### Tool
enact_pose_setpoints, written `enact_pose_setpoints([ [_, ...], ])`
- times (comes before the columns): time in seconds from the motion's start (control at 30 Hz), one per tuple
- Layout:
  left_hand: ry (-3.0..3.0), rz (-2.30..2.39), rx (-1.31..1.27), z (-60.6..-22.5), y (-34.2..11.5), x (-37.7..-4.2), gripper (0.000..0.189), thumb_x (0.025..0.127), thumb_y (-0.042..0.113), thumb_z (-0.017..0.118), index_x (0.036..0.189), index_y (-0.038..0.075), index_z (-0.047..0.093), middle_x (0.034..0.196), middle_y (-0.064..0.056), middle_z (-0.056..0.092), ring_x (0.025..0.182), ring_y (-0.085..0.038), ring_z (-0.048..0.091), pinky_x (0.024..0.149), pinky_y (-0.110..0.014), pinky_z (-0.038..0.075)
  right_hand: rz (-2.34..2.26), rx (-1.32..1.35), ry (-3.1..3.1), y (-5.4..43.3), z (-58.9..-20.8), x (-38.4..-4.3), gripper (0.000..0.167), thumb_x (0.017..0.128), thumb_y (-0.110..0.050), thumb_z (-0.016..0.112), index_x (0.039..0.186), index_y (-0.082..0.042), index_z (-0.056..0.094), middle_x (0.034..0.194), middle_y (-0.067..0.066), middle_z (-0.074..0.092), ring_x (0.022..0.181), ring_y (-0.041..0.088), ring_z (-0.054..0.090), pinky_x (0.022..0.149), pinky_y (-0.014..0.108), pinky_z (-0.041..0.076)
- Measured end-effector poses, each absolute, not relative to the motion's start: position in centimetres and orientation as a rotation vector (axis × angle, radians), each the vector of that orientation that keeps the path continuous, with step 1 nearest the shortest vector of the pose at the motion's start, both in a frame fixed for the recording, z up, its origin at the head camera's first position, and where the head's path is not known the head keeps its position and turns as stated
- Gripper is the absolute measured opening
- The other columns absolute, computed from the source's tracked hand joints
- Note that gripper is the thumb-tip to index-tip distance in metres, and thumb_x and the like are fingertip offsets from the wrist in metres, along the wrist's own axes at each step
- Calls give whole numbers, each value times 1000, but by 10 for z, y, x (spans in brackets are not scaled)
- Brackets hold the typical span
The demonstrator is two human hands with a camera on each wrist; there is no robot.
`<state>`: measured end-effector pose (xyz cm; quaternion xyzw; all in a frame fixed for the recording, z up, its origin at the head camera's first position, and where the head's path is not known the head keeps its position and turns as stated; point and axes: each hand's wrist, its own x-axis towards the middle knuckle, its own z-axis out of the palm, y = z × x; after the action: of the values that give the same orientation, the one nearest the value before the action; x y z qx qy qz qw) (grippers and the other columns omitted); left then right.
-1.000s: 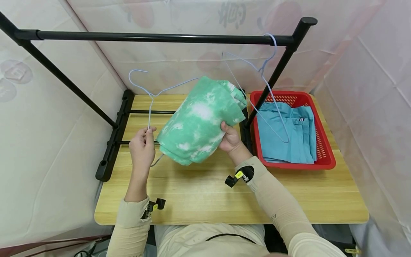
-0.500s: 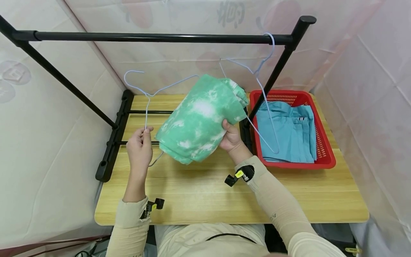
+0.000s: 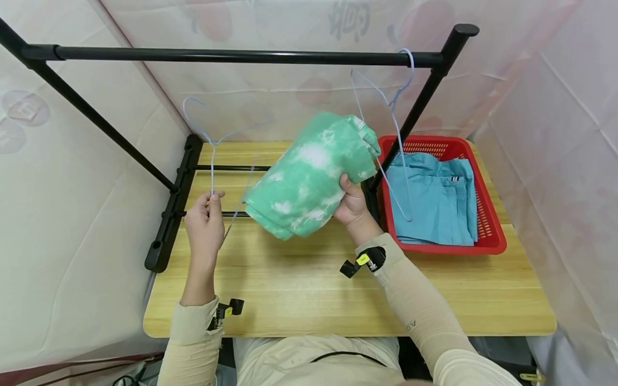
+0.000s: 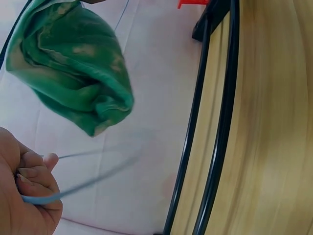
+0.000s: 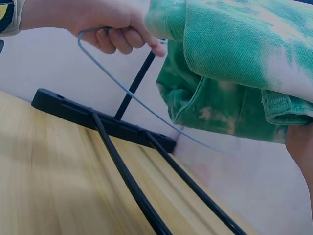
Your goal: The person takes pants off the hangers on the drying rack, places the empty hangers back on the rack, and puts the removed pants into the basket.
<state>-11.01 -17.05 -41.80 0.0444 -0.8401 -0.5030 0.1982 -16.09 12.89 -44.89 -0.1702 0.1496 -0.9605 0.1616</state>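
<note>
My left hand [image 3: 205, 225] pinches a thin light-blue wire hanger [image 3: 212, 166] between thumb and fingers, its hook pointing up. The hanger's far side is blurred in the head and left wrist views. A folded green-and-white tie-dye garment [image 3: 314, 171] is held up over the table by my right hand [image 3: 352, 206], thumb on its front and the other fingers hidden behind it. In the left wrist view the hanger's wire [image 4: 93, 182] runs below the garment [image 4: 73, 73]. From the right wrist, the garment's stacked layers [image 5: 234, 54] show, with the wire [image 5: 132, 95] passing beneath.
A black rack with a top bar [image 3: 241, 55] stands on the wooden table [image 3: 309, 289]. Another blue wire hanger [image 3: 397, 115] hangs at the bar's right end. Below it, a red basket [image 3: 490, 225] holds folded blue garments [image 3: 434, 203]. Pale curtains surround the table.
The hanger, which earlier overlapped the garment, has moved left with my left hand and now shows beside it. My right hand has shifted the garment slightly right. The hanging hanger has swung.
</note>
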Motion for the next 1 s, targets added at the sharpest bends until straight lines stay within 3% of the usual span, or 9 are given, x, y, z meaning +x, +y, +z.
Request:
enact_pose_setpoints([
  [0.53,-2315,-1427,96,-414,-169,-106,32,106,22,48,112,1,72,49,1,32,36,-3,22,35,-24,18,-2717,-338,480,129,-468,-159,33,81,-19,81,107,-16,61,107,-3,67,99,13,66,90,23,51],
  [0.8,-2289,-1507,70,-385,-150,-93,27,104,6,48,109,-12,68,50,3,30,38,2,19,38,-19,16,-2652,-228,594,137,-491,-160,33,85,-22,76,113,-16,58,111,-3,65,102,12,65,91,24,51],
  [1.0,-2292,-1534,49,-383,-148,-92,27,104,6,48,109,-12,68,51,4,31,39,2,20,38,-19,17,-2640,-108,597,148,-502,-156,21,100,-17,54,121,-14,53,116,2,63,107,16,64,94,27,52],
])
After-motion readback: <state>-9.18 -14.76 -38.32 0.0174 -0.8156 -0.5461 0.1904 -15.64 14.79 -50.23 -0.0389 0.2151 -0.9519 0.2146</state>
